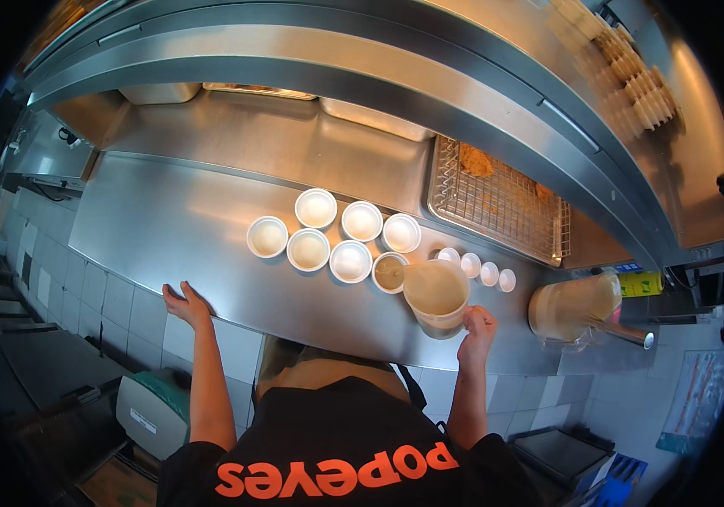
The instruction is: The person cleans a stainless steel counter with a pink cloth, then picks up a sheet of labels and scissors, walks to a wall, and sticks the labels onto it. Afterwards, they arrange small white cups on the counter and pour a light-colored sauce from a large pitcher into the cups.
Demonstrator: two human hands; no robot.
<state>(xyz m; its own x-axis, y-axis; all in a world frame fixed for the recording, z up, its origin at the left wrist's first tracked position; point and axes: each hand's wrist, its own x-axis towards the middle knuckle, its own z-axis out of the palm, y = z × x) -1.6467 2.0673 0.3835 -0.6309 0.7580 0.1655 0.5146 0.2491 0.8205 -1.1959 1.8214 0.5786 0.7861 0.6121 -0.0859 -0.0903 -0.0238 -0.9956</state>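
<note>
My right hand (479, 322) grips the handle of a translucent plastic measuring jug (436, 290) of light brown liquid. The jug tilts left, its spout over the rim of a white cup (391, 273) with brown liquid inside. Left of this cup stand several more round white cups (315, 208) in two staggered rows; whether they hold anything I cannot tell. Behind the jug is a short row of smaller white cups (489, 274). My left hand (188, 305) holds nothing and touches the front edge of the stainless steel counter (209, 203), fingers apart.
To the right stands a large clear container (568, 304) of brown liquid, with a metal-ended handle (628, 333) sticking out. A wire rack on a tray (501, 203) bears fried pieces (476, 161) behind the cups. Above it runs a steel shelf (336, 47), with metal pans (374, 117) beneath.
</note>
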